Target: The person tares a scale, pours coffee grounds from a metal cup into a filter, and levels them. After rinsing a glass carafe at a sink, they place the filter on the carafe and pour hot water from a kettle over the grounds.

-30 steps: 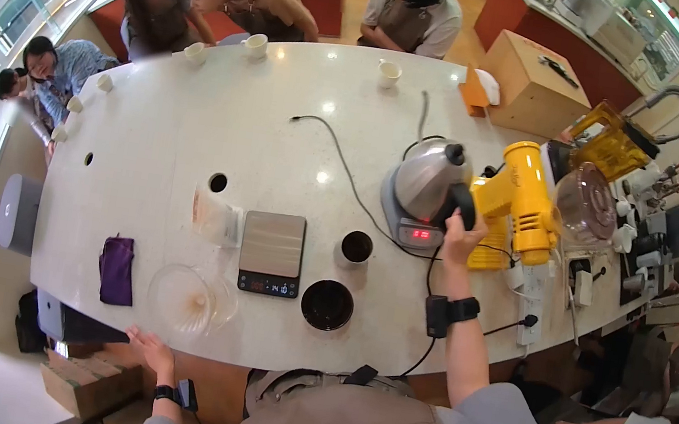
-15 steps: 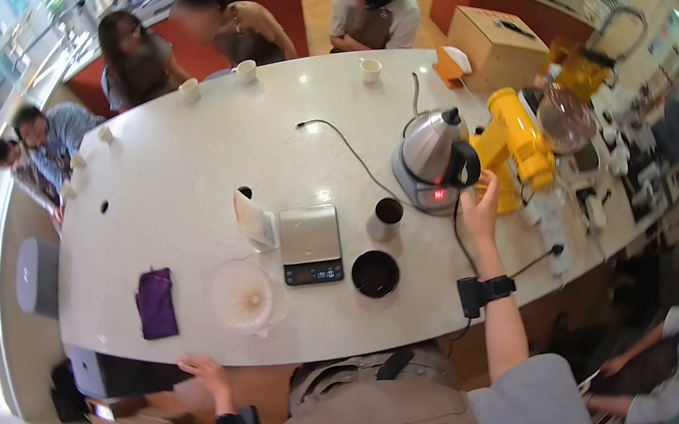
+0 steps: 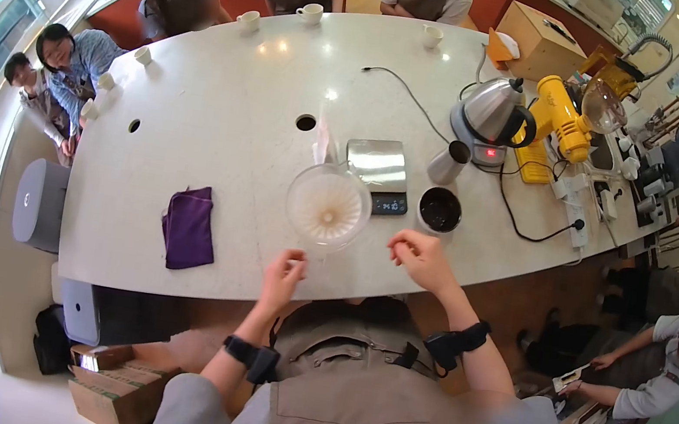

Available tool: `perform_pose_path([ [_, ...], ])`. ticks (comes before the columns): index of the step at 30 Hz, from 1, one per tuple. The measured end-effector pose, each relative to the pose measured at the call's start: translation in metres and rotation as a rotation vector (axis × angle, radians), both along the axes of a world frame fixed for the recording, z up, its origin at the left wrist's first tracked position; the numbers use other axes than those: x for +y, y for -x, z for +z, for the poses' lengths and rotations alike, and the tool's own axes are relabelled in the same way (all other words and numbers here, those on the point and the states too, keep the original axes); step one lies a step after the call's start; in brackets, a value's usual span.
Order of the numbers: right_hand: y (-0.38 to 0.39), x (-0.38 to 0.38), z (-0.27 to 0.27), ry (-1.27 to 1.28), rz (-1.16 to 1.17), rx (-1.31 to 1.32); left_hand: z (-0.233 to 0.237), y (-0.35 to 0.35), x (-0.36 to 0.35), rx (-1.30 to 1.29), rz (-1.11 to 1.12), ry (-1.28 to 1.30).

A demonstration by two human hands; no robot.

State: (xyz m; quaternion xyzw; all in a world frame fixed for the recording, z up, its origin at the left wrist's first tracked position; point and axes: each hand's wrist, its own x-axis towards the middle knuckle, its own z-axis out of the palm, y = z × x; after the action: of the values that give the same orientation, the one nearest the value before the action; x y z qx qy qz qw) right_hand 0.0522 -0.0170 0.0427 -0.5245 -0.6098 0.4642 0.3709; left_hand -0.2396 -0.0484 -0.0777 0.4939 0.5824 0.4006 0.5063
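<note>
My left hand (image 3: 283,279) hovers near the table's front edge, just below the clear dripper (image 3: 304,215) with a pale ribbed paper filter (image 3: 329,213) in it. Its fingers are loosely bent and apart, holding nothing I can see. To the right, my right hand (image 3: 422,259) has its fingers curled in, with nothing visible in them. Just beyond that hand stands a round container (image 3: 437,229) with a dark inside. A metal cup (image 3: 448,165) is behind it. The digital scale (image 3: 377,163), display lit, lies between dripper and cup.
A steel kettle (image 3: 493,109) stands on its lit base at the right, beside a yellow machine (image 3: 565,123) and cables. A folded purple cloth (image 3: 190,229) lies left. White cups (image 3: 309,13) line the far edge, where several people are. A table hole (image 3: 306,123) shows.
My right hand has left the kettle's handle area and come back to the front edge. My left hand has risen toward the dripper. The view has shifted.
</note>
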Motion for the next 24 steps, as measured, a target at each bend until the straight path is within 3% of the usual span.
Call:
perform_pose_path([
  [4,0.043,-0.006,0.021,-0.024,0.116,-0.14,0.007,-0.029,0.003,0.061,-0.009,-0.216],
  [7,0.052,0.0,0.024,0.082,-0.024,0.048,0.013,-0.038,0.006,-0.052,-0.052,-0.234],
  [8,0.051,0.004,0.028,0.173,-0.088,0.111,0.012,-0.04,0.006,-0.062,-0.063,-0.235],
  [10,0.049,0.013,0.031,0.207,-0.093,0.1,0.006,-0.043,0.009,-0.376,-0.081,-0.052],
  [13,0.052,0.024,0.033,0.349,-0.042,0.125,-0.005,-0.047,0.011,-0.331,0.003,-0.029],
  [17,0.063,0.033,0.029,0.327,-0.039,-0.055,-0.01,-0.037,0.015,-0.213,0.043,-0.052],
  [19,0.063,0.037,0.009,0.098,-0.013,-0.13,-0.003,-0.03,0.018,-0.095,0.045,-0.038],
  [21,0.062,0.035,-0.001,-0.083,-0.038,-0.268,-0.033,-0.019,0.024,-0.22,0.03,-0.058],
  [24,0.065,0.026,0.005,-0.059,-0.083,-0.291,-0.019,-0.015,0.03,-0.127,-0.01,-0.091],
])
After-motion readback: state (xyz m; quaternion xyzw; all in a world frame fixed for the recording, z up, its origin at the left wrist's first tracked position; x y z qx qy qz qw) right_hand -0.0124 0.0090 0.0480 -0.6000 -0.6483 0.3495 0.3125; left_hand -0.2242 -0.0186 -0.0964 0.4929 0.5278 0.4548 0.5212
